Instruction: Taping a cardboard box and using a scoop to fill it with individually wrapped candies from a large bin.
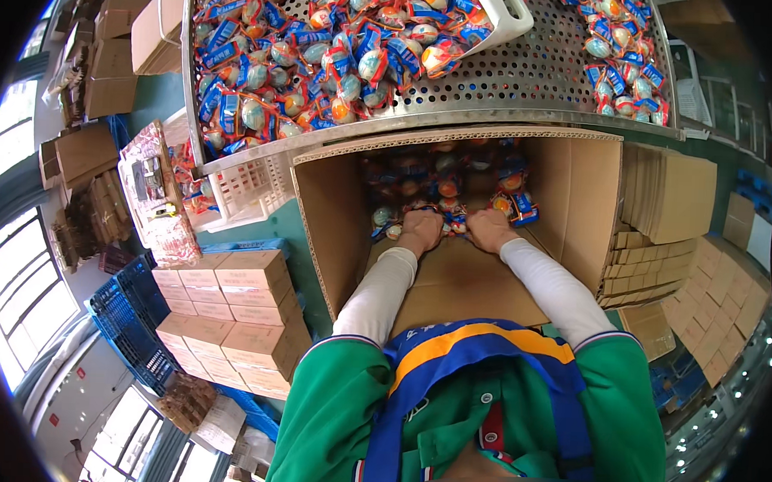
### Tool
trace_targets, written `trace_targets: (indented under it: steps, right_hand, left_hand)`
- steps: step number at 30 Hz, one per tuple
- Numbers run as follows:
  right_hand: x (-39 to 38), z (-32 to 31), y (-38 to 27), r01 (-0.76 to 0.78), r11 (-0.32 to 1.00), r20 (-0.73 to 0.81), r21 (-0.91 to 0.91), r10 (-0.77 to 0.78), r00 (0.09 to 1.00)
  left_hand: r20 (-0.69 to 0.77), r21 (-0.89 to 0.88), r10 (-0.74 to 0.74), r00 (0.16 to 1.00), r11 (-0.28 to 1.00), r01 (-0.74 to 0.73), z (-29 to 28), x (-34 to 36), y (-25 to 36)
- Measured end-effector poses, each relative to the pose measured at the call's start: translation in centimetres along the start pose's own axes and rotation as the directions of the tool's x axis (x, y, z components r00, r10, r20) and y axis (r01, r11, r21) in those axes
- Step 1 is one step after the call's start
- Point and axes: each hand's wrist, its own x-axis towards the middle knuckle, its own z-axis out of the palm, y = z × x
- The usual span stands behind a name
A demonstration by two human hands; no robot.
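Note:
An open cardboard box (577, 198) holds several wrapped egg-shaped items (449, 183) in blue, red and orange packets along its far side. Both hands reach down into it. My left hand (422, 227) has curled fingers gripping packets at the front of that group. My right hand (490, 230) is a short way to its right, fingers also curled on the packets. Exactly which packets each holds is partly hidden. Above the box, a perforated metal tray (461, 98) bears several more such packets (325, 57) and a white plastic scoop or container edge (512, 14).
Stacked small cartons (228, 303) on blue pallets stand at lower left, beside an upright blue pallet (129, 307). A white crate (250, 188) with packets sits left of the box. Flattened cardboard (672, 193) and stacked cartons (719, 307) are at right, windows at far left.

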Motion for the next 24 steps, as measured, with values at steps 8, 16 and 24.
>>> trace_targets:
  steps: [8,16,24]
  right_hand:
    - [-1.0,-4.2,0.0,0.002,0.996,0.068,0.090,-0.008,0.998]
    - [-2.0,-2.2,5.3,-0.126,0.988,-0.187,-0.087,0.108,0.976]
    - [-2.8,-1.2,4.1,-0.121,0.966,-0.103,-0.230,0.099,0.990]
  left_hand:
    - [-0.043,-0.014,0.022,0.999,1.000,-0.023,1.5,0.9,0.3]
    - [-0.356,0.099,0.194,0.914,0.981,-0.170,-1.2,0.6,1.7]
    - [-0.343,0.198,0.391,0.854,0.919,-0.341,0.5,0.7,2.0]
